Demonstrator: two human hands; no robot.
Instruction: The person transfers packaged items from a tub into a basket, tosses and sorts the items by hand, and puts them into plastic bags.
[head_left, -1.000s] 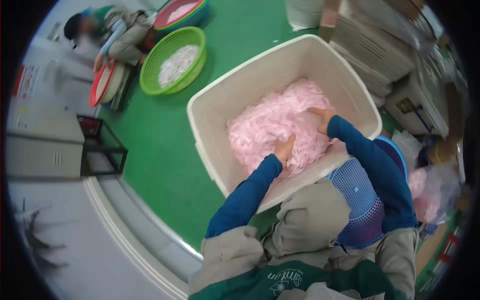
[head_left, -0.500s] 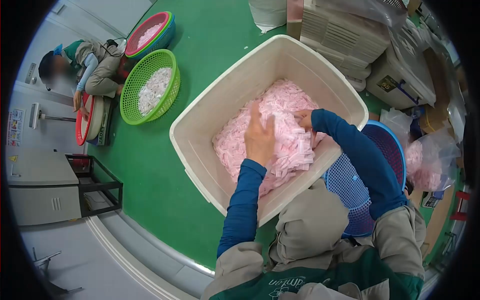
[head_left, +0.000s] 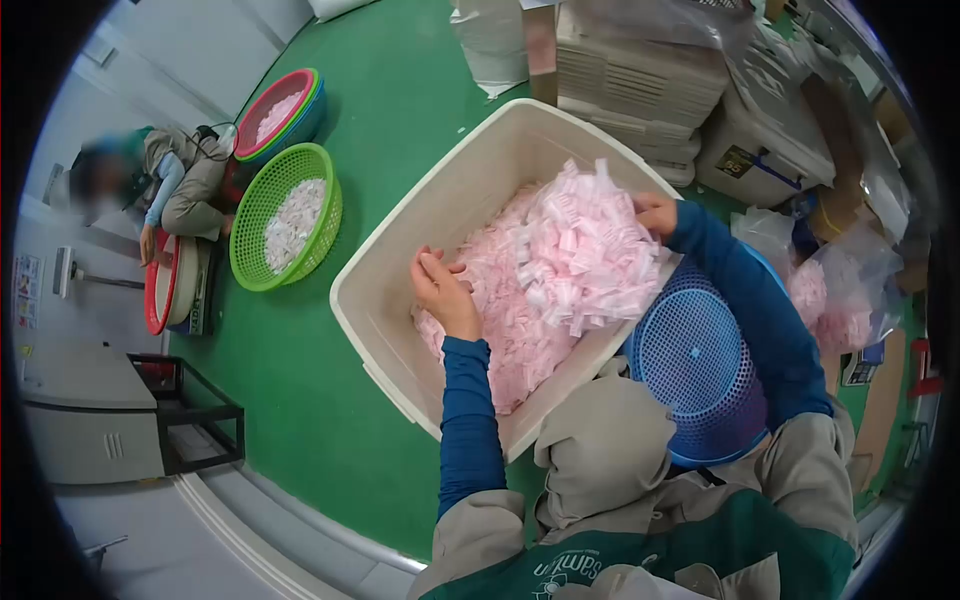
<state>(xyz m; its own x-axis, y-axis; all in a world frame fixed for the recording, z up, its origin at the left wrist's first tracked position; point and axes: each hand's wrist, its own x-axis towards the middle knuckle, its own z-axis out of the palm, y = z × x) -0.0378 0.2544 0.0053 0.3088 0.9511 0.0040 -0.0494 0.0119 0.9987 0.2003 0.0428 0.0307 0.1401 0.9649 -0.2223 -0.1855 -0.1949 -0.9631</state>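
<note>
A large off-white tub (head_left: 400,235) stands before me with a bed of small pink strip-like packets (head_left: 490,350) in it. A thick mound of these packets (head_left: 590,245) rises at its right side, overlapping the rim. My right hand (head_left: 657,215) is curled against the mound's upper right edge; some of its fingers are hidden by the packets. Over the tub's left part, my left hand (head_left: 447,290) holds nothing, with loosely bent fingers and the thumb apart.
Blue mesh baskets (head_left: 695,350) sit by my knees, right of the tub. On the green floor at left are a green basket (head_left: 325,215) of whitish packets and stacked colored baskets (head_left: 318,110). A co-worker (head_left: 190,185) sits beyond. Grey bins (head_left: 765,150) stand at upper right.
My left hand has drawn back leftward, away from the packets. The pink mound is higher and farther right, and my right hand has shifted to its outer edge. The view has turned slightly.
</note>
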